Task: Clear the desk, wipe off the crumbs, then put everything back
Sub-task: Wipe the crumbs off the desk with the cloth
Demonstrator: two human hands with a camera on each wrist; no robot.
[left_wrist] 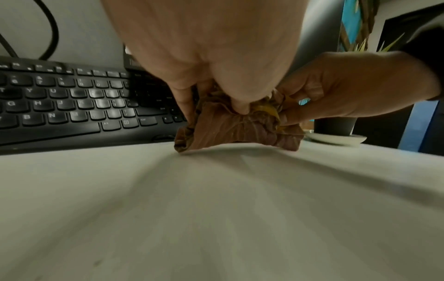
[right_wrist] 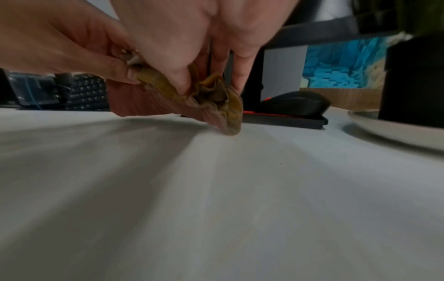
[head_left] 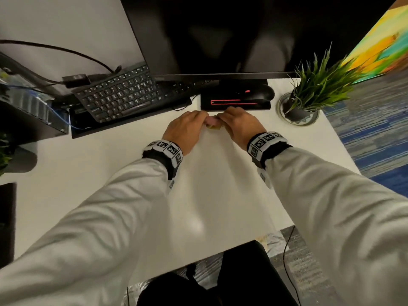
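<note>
Both hands meet at the middle of the head view: the left hand (head_left: 185,129) and the right hand (head_left: 238,124) each pinch one side of a crumpled cloth (left_wrist: 238,129), pinkish-brown on one face and yellow on the other, bunching it between curled fingers and thumbs. In the left wrist view the left thumb presses into the folds at the centre of the frame while the right hand grips from the right. The cloth's lower edge touches the white bench (head_left: 209,184) (the right wrist view shows one corner (right_wrist: 231,121) down on the surface).

Just above the hands in the head view lies a black mouse pad (head_left: 220,102) with a red outline, carrying a black mouse (head_left: 258,92). Left of it a black keyboard (head_left: 123,93) sits at a slant, its far end tucked under a dark monitor (head_left: 209,34) that fills the upper centre. At the right of the frame a grassy green plant (head_left: 318,85) in a dark pot stands on a pale saucer (head_left: 309,122). Cables (head_left: 66,51) cross the upper left. Pale grey sleeves (head_left: 99,217) run up from the bottom corners.
</note>
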